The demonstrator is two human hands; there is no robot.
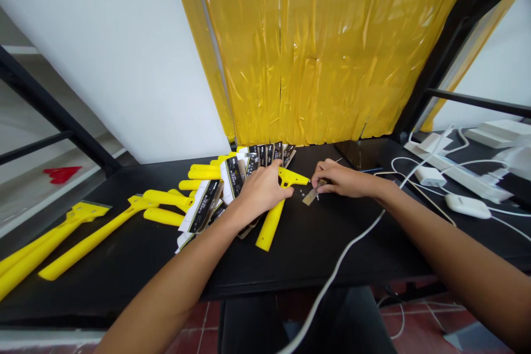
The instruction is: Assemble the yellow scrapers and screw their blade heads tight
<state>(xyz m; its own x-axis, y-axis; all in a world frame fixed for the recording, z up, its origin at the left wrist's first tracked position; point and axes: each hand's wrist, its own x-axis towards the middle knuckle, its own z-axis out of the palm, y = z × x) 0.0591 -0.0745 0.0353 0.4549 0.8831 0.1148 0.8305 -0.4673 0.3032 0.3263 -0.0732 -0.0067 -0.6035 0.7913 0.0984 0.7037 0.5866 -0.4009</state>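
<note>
My left arm reaches in from the lower left, and my left hand [265,188] lies knuckles up, thumb toward the right, fingers closed around the yellow scraper [270,229] near where its handle meets the head. The scraper sits over the black table [332,254] in front of me, its handle slanting down toward my edge and its head pointing right. My right arm comes in from the lower right, wrist bent, and the fingertips of my right hand [332,178] are curled down close to the tip of that head; I cannot tell whether they pinch anything. Just under them lies a thin flat strip [309,198], with a few small pale bits [302,194] near it.

Beside my left hand is an overlapping pile of card sleeves [202,207], with yellow handles [166,217] jutting out at the left; how far each one goes inside I can't see. The sleeves are printed in black and white, and the lettering is too small and blurred for me to read. Farther left, two more scrapers [89,237] lie bare on the table, well apart from my hands
</note>
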